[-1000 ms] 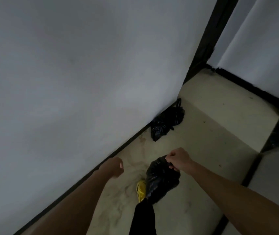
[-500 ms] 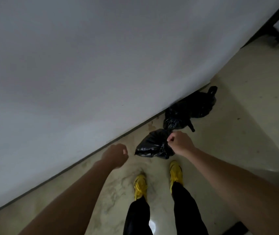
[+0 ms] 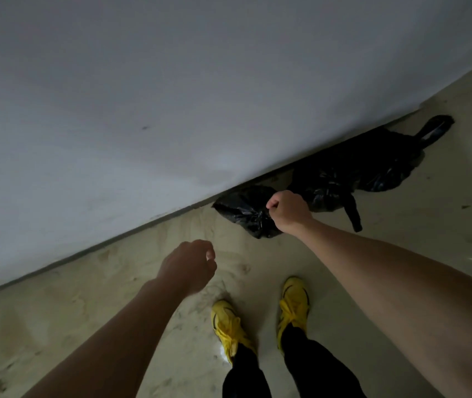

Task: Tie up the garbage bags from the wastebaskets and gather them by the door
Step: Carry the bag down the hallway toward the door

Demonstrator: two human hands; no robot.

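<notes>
Right grip (image 3: 288, 211): fingers curled tight, pinching the gathered neck of the small bag (image 3: 240, 209). Left grip (image 3: 191, 265): loosely curled, holding nothing, over the floor (image 3: 85, 326), apart from the small bag. Small bag: black, crinkled, low at the foot of the wall (image 3: 171, 96), just left of my right grip; I cannot tell whether it rests on the floor. Big bag (image 3: 358, 170): black, lying against the wall's base, just beyond and right of the small bag, one handle loop pointing away, a strip trailing toward me. Shoes (image 3: 227, 326): yellow, a pair, on the floor below both grips.
</notes>
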